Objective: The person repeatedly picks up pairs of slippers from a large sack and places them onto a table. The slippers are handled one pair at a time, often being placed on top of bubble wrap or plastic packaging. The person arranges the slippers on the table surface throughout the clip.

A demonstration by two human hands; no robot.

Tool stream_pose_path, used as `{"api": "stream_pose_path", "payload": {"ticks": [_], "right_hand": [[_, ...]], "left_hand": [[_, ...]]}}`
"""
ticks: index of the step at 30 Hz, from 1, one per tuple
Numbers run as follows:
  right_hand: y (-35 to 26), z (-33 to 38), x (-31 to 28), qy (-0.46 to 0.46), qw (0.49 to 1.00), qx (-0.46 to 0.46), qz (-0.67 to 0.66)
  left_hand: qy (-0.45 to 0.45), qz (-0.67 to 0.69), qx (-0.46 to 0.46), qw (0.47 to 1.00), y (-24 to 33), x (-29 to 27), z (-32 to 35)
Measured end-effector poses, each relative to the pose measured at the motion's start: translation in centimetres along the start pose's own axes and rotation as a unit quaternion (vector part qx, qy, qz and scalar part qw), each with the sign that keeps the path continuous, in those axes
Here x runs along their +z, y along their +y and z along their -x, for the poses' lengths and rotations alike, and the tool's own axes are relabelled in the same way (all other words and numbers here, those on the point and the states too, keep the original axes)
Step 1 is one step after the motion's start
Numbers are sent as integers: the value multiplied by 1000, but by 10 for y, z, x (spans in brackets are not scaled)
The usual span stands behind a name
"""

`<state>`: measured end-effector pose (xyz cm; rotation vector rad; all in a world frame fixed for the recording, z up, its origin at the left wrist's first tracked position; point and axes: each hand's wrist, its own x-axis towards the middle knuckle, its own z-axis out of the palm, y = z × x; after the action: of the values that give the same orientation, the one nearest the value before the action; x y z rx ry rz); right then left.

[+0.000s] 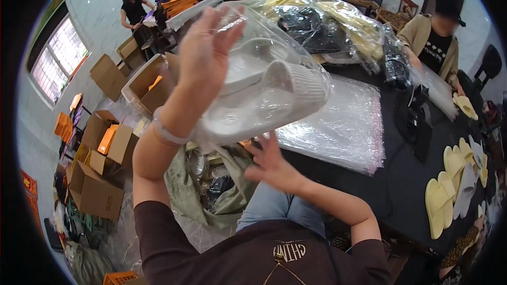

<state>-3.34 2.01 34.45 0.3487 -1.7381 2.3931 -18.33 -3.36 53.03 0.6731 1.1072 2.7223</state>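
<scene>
With my left hand (203, 55) I lift a bagged pair of white slippers (264, 92) above the tabletop (401, 179), my right hand (269, 161) spread empty beneath, while yellow slippers (449, 184) lie unbagged beside a stack of clear bags (340, 126).

You wear a dark brown short-sleeved top with pale lettering printed on the chest and a thin cord or chain hanging below it. Sleeves end above the elbows; both forearms bare. Pale translucent bangle (168, 133) on your left wrist. Blue jeans (280, 208) on your legs. Left hand (203, 55) and right hand (272, 162) ungloved.
</scene>
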Motion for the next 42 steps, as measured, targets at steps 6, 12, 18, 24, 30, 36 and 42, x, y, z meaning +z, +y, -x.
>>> {"api": "stream_pose_path", "payload": {"ticks": [6, 12, 18, 24, 30, 36, 42], "right_hand": [[-29, -24, -83, 245, 954, 13, -173], [-77, -7, -189, 264, 961, -45, -66], [-103, 1, -254, 334, 939, 59, -50], [-85, 39, -314, 441, 895, 61, 43], [-100, 97, -314, 406, 869, 129, 253], [-86, 73, -301, 89, 879, 224, 411], [-25, 11, -278, -8, 719, 30, 694]], "left_hand": [[16, 71, -177, 982, -48, 45, 19], [-59, 35, -227, 971, -58, 60, 59], [-127, 122, -306, 936, -97, 82, 132], [-394, -117, -221, 885, -114, 31, 167], [-137, -477, 88, 863, -166, -89, 108], [-12, -655, 48, 754, -215, -206, 42], [-23, -626, -58, 777, -229, -217, 35]]}}
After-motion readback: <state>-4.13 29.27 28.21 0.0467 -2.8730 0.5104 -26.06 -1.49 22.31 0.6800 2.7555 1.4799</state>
